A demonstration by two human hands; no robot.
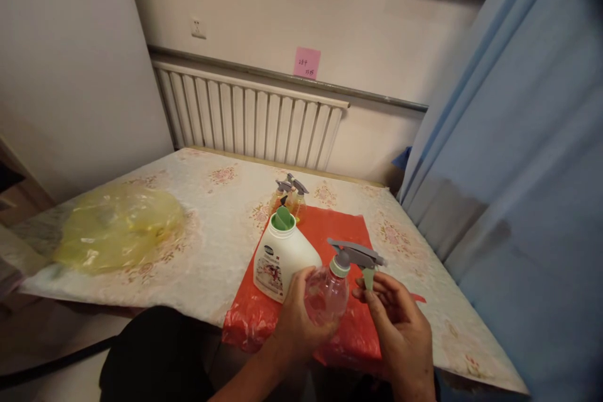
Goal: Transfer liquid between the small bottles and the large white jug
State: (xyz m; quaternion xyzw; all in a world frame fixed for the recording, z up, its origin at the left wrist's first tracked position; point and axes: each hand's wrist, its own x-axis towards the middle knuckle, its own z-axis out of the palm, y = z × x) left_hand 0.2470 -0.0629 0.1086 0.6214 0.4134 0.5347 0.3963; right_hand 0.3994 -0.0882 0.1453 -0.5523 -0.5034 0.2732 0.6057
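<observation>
My left hand (300, 320) is wrapped around the body of a clear spray bottle (326, 298), which stands nearly upright with no coloured liquid visible in it. Its grey spray head (355, 252) points to the right, above a pale green collar. With thumb and fingers, my right hand (400, 330) pinches the pale green trigger (369, 277) below the nozzle. Just left of the bottle is a white jug (282, 260) with a printed label and an open green mouth. Behind the jug, more spray bottles (298, 201) with grey heads and yellowish liquid are partly hidden.
Red plastic sheeting (346, 223) lies under the jug, on a table with a floral cloth (226, 201). A crumpled yellow plastic bag (122, 226) rests at the left. A radiator (249, 119) stands behind the table, and a blue curtain (509, 157) hangs along the right.
</observation>
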